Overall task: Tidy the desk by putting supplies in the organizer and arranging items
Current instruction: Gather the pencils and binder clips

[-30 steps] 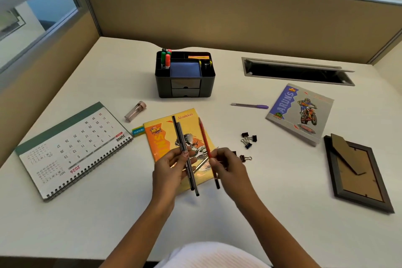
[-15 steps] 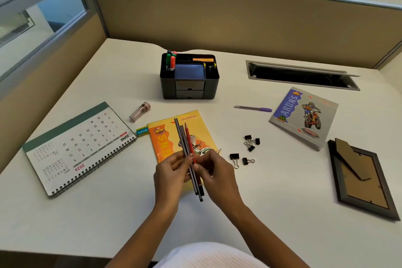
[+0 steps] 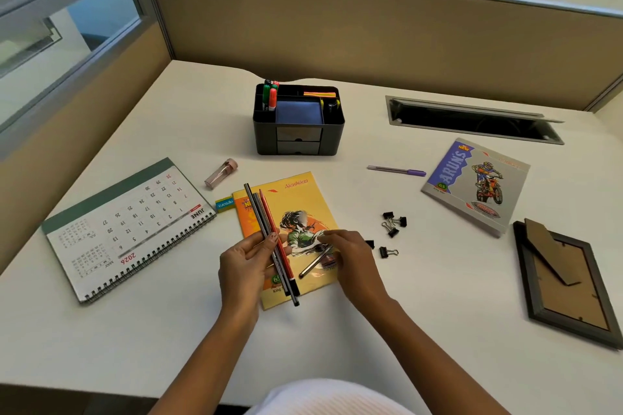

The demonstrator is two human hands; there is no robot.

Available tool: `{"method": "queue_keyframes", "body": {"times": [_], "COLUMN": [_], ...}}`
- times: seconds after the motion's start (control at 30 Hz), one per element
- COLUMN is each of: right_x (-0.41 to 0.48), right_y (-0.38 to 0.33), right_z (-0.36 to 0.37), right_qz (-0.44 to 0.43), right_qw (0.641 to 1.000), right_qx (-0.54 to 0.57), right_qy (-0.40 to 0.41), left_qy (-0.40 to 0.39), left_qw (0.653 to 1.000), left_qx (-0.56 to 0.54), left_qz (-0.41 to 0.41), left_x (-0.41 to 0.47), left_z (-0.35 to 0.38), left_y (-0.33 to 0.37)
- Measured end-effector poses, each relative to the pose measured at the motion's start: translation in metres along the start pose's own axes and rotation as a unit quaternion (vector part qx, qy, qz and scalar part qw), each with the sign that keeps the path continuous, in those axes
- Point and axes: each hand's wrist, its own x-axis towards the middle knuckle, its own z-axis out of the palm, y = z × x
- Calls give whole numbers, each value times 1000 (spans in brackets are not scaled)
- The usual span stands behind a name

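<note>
My left hand point(image 3: 244, 261) grips a bundle of pencils point(image 3: 269, 232), two dark ones and a red one, held slanted over the yellow notebook point(image 3: 296, 205). My right hand point(image 3: 354, 254) is low over the notebook's right side, its fingers on another dark pencil point(image 3: 315, 266) that lies there. The black organizer point(image 3: 298, 121) stands at the back centre with markers, blue notes and small items in it. A purple pen point(image 3: 397, 171) lies on the desk to its right.
A spiral calendar point(image 3: 124, 226) lies at the left, with a small pink tube point(image 3: 220, 173) and a teal eraser point(image 3: 225, 204) beside it. Several black binder clips point(image 3: 392, 224) sit right of the notebook. A grey notebook point(image 3: 478, 184) and a face-down picture frame point(image 3: 569, 283) lie at the right.
The red pencil passed from my right hand into the bundle in my left hand. My right hand then moved right and down onto the pencil lying on the notebook.
</note>
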Motion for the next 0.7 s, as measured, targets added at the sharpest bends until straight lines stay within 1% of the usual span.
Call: {"method": "queue_keyframes", "body": {"times": [0.07,0.17,0.3,0.4,0.47,0.6,0.7], "right_x": [-1,-2,-4,-6,-7,-9,-10], "right_y": [6,8,18,26,30,30,23], "right_z": [6,7,7,4,1,-6,-17], "right_qz": [-29,-61,-46,-46,-49,-57,-72], "right_qw": [999,995,996,995,992,981,971], "right_qx": [-27,-75,-82,-89,-115,-185,-228], "right_qy": [-12,2,7,-12,-23,1,8], "left_qy": [-2,-6,-7,-8,-11,-27,-37], "left_qw": [1000,1000,1000,1000,999,999,999], "left_qx": [-2,-8,-10,-11,-12,-5,21], "left_qz": [-2,-10,-16,-22,-28,-31,-13], "left_x": [0,0,1,1,1,1,0], "left_z": [-2,-4,-6,-6,-7,-6,-7], "left_y": [0,-1,-3,-3,-3,-1,1]}}
